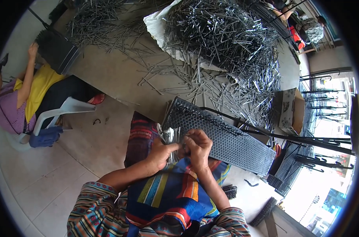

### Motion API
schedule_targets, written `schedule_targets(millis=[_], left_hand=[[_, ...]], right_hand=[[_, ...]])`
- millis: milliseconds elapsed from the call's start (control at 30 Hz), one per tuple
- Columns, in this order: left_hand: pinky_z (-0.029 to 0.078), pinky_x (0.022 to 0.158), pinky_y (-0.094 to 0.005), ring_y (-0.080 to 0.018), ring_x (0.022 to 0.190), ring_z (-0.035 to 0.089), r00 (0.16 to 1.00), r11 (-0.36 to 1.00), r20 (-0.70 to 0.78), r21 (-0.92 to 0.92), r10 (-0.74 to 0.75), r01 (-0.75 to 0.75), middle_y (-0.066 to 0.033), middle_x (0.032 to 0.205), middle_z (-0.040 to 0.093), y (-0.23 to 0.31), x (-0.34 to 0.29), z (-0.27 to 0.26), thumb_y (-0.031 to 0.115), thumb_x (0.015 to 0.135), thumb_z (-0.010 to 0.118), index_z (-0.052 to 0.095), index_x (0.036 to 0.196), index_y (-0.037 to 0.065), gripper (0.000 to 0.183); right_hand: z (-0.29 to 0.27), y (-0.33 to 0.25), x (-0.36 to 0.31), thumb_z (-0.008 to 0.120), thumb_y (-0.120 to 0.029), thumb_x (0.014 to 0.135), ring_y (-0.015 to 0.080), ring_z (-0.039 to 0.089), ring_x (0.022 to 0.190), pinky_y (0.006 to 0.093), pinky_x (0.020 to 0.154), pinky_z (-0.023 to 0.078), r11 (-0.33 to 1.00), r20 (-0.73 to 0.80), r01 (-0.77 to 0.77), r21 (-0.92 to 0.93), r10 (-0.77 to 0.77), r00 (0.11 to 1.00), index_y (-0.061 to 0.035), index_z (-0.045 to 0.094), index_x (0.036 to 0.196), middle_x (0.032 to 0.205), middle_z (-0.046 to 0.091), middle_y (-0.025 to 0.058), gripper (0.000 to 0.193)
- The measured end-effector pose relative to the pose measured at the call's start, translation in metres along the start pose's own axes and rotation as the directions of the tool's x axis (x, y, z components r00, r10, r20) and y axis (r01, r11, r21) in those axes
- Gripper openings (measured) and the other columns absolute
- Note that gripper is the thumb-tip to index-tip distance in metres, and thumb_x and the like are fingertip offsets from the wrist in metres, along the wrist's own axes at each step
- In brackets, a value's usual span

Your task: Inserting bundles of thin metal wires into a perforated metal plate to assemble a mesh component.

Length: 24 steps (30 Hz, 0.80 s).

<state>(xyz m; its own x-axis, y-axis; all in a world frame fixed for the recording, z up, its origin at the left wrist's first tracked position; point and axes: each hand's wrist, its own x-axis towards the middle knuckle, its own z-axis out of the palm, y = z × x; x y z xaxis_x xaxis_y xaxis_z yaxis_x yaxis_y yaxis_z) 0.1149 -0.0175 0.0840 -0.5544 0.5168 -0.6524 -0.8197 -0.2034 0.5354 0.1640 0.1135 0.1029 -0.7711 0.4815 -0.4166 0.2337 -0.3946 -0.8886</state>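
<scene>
My left hand [160, 154] is closed around a bundle of thin silvery strips [171, 135] above my lap, its thumb pointing right. My right hand [199, 147] is beside it with fingers pinched together; what lies between them is too small to make out. Just right of both hands a dark perforated panel [230, 144] slants across, with short black pieces [199, 112] lined along its upper edge. A blue, striped cloth [167, 185] covers my lap, and a dark red patterned cloth [142, 132] lies by my left hand.
A large heap of dark thin strips [223, 35] spills over a white sack [157, 25] ahead. A cardboard box [292, 110] and hooked black rods [325, 140] stand right. At left, a person [19, 96] on a white plastic chair [67, 106] touches a black panel [57, 51].
</scene>
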Motion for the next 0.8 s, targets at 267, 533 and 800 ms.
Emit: schedule_targets(millis=[267,533,800], left_hand=[[0.056,0.057,-0.0324,-0.0218,0.068,0.067,0.996,0.992,0.047,-0.101,-0.071,0.076,-0.0103,0.084,0.067,-0.001,-0.003,-0.002,-0.002,0.082,0.061,0.062,0.1,0.002,0.019],[0.056,0.065,-0.034,-0.0229,0.072,0.069,0.996,0.969,-0.049,-0.239,-0.07,0.057,-0.012,0.082,0.068,-0.006,-0.004,0.001,-0.002,0.081,0.064,0.065,0.093,-0.002,0.012],[0.055,0.06,-0.0372,-0.0239,0.065,0.066,0.987,0.958,-0.147,-0.285,-0.069,0.025,-0.0138,0.079,0.068,0.012,-0.004,-0.018,0.003,0.083,0.065,0.062,0.088,-0.001,0.007]], right_hand=[[-0.011,-0.003,-0.003,0.062,0.005,0.085,0.0045,0.052,0.055,0.0201,0.049,0.043,0.997,0.083,0.062,-0.035,-0.059,0.995,0.0012,0.06,0.095,0.072,0.062,0.0015,0.011],[-0.026,0.008,-0.002,0.061,0.006,0.084,0.0091,0.05,0.052,0.0219,0.048,0.044,0.979,0.182,-0.023,0.205,-0.015,0.983,0.0,0.057,0.088,0.07,0.06,0.0056,0.008],[-0.04,-0.004,0.0,0.059,0.008,0.084,0.0112,0.054,0.05,0.0207,0.049,0.043,0.972,-0.087,0.173,0.16,-0.16,0.983,0.0,0.056,0.085,0.078,0.064,0.011,0.009]])
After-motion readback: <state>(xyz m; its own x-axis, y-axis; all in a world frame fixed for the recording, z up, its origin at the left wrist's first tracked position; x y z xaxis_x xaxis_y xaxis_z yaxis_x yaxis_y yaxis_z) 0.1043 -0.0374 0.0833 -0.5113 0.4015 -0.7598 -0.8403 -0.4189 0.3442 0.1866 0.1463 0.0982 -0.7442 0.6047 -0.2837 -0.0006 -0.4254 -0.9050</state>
